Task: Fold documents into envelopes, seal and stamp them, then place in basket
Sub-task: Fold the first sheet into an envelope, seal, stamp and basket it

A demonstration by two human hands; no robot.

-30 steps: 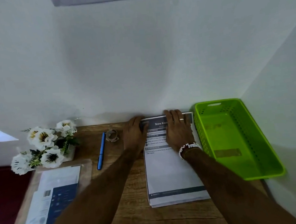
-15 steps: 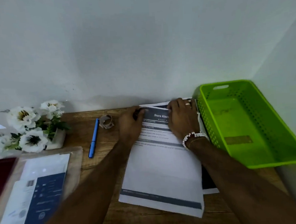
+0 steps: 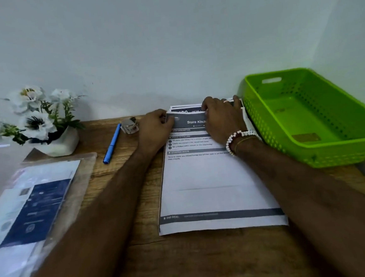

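A printed document [image 3: 212,179] with dark header and footer bands lies on the wooden desk [image 3: 186,263], on top of more sheets [image 3: 185,108] that peek out at its far end. My left hand [image 3: 157,129] pinches the top sheet's far left corner. My right hand [image 3: 221,118], with a bead bracelet at the wrist, grips the same sheet's far edge near the right corner, fingers curled over it. The green plastic basket [image 3: 321,156] stands to the right of the papers, against the wall, with only a small label on its floor.
A blue pen [image 3: 112,144] and a small tape roll [image 3: 130,125] lie left of my left hand. White flowers in a white pot [image 3: 54,145] stand at the back left. A clear plastic sleeve with papers [image 3: 31,209] covers the near left. Walls close the back and right.
The top sheet, skewed half a second ago, now lies squarer and slightly nearer than the stack beneath. Both hands stayed at its far edge. The view has tilted down.
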